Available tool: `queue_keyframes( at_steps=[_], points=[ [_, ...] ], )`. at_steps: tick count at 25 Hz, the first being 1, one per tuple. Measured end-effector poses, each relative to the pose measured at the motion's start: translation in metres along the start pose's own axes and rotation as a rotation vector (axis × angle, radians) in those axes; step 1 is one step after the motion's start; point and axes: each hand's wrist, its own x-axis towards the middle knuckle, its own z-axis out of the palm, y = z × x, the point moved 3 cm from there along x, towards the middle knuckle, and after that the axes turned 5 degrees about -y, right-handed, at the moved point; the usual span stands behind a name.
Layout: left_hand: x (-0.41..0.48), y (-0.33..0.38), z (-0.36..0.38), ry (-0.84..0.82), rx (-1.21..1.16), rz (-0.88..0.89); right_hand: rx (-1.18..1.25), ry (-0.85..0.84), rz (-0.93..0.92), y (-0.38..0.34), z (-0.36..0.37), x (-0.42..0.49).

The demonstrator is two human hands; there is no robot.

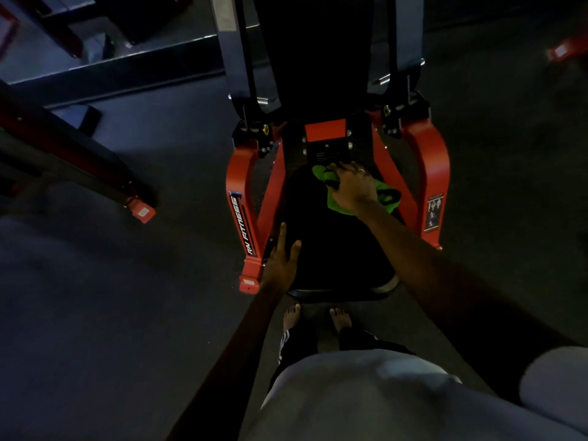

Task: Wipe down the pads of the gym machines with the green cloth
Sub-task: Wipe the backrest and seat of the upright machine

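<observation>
A black seat pad (334, 249) of a red-framed gym machine lies straight in front of me. The green cloth (386, 194) is spread on the pad's far right part. My right hand (351, 186) lies flat on top of the cloth and presses it onto the pad, fingers pointing away from me. My left hand (281, 259) rests with straight fingers on the pad's near left edge and holds nothing. A tall black back pad (318, 52) rises behind the seat.
The red frame legs (241, 211) flank the seat on both sides. Another red and black machine (79, 160) stretches across the left. Dark rubber floor surrounds everything. My bare feet (318, 316) stand just before the seat's front edge.
</observation>
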Motion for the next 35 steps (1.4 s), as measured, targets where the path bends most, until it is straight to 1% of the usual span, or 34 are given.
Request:
queue_keyframes(
  at_steps=[2,5,7,9,10,12,14,19,21,23,26,28,32,35],
  points=[
    [-0.001,0.001,0.0,0.001,-0.022,-0.002,0.044,0.031,0.07,0.013,-0.002,-0.017],
    [-0.004,0.001,0.0,-0.021,-0.054,0.021,0.027,-0.003,0.111,0.007,0.002,-0.05],
    [-0.006,0.003,-0.001,-0.02,-0.067,0.02,-0.019,-0.006,0.056,-0.001,0.016,-0.089],
    [-0.01,0.006,-0.001,-0.008,-0.011,0.012,-0.007,0.038,0.003,0.006,0.025,-0.121],
    [-0.015,0.009,-0.001,0.011,0.044,0.004,0.036,0.068,0.022,0.014,0.024,-0.128],
    [-0.023,0.014,-0.004,0.026,0.129,0.005,0.145,0.095,0.132,0.021,0.015,-0.128],
    [-0.024,0.012,-0.005,-0.008,0.122,0.019,0.091,0.075,0.183,0.014,0.013,-0.127],
    [-0.02,-0.003,-0.011,-0.114,-0.001,0.117,-0.058,0.046,0.117,-0.025,0.041,-0.175],
    [-0.022,-0.007,-0.015,-0.148,-0.006,0.174,-0.09,0.013,0.051,-0.031,0.052,-0.192],
    [-0.024,-0.01,-0.019,-0.179,0.011,0.207,-0.081,0.026,0.014,-0.027,0.049,-0.198],
    [-0.027,-0.008,-0.02,-0.182,0.077,0.178,-0.009,0.122,0.167,-0.014,0.038,-0.198],
    [-0.029,-0.008,-0.022,-0.192,0.075,0.186,-0.076,0.12,0.237,-0.024,0.045,-0.2],
    [-0.027,-0.016,-0.023,-0.229,0.066,0.183,-0.212,0.081,0.278,-0.042,0.044,-0.206],
    [-0.026,-0.018,-0.039,-0.285,0.033,0.125,-0.223,0.07,0.303,-0.046,0.03,-0.203]
  ],
)
